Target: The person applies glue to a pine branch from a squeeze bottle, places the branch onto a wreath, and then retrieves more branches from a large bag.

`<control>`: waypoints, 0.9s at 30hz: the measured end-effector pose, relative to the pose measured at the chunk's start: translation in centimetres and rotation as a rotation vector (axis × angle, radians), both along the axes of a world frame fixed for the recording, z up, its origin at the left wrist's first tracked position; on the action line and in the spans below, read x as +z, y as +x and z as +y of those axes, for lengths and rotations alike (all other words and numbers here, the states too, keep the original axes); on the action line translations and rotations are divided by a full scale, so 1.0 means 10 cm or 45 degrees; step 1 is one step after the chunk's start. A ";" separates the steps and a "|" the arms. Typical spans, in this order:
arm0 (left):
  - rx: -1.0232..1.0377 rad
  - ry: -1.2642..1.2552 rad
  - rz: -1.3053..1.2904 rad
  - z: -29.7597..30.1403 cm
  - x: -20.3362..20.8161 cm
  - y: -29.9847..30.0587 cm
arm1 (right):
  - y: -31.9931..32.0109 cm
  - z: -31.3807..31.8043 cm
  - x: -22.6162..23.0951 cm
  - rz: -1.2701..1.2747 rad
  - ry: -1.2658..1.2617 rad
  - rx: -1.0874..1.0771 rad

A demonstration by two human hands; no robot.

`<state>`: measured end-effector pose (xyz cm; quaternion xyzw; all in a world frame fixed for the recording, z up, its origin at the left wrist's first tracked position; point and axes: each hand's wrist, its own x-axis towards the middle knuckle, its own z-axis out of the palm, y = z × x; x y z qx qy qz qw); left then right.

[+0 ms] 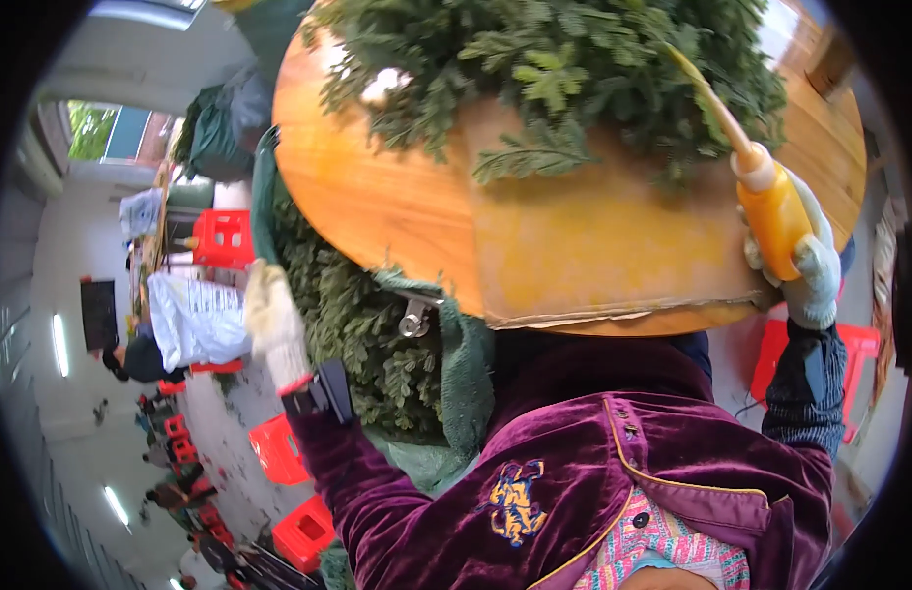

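Note:
My right hand (818,265), in a pale grey glove, is wrapped round a squeeze bottle (776,218) of orange-yellow liquid. Its long, thin nozzle points up and left against a pile of green artificial fir branches (574,69) on the round wooden table. One loose sprig (534,157) lies over the near edge of the pile, on a stained cardboard sheet (613,251). On the left, my left hand (276,324) wears a cream knit glove, beside the rim of a green sack (466,364) filled with more fir branches (362,324). Blur hides whether its fingers grip the rim.
The wooden table (377,211) curves in front of me. Red plastic stools (279,449) stand to the left, and another stool (854,369) at right. A white bag (195,320) sits farther left. People work in the background at far left.

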<state>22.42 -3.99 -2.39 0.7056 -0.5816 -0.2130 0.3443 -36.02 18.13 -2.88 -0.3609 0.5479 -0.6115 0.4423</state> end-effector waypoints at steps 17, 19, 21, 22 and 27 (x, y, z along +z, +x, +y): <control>-1.281 -0.801 -0.641 0.11 0.16 -2.50 | 0.02 -0.05 -0.10 0.136 -0.106 0.154; -1.270 -0.745 -0.702 0.21 0.21 -2.43 | 0.03 -0.04 -0.11 0.161 -0.083 0.177; -1.234 -0.638 -0.844 0.42 0.39 -2.38 | 0.06 -0.02 -0.09 0.166 -0.069 0.206; -1.227 -0.632 -0.842 0.49 0.41 -2.36 | 0.09 -0.01 -0.07 0.189 -0.067 0.186; -1.192 -0.589 -0.777 0.64 0.31 -2.30 | 0.13 0.10 0.10 0.613 -0.122 0.230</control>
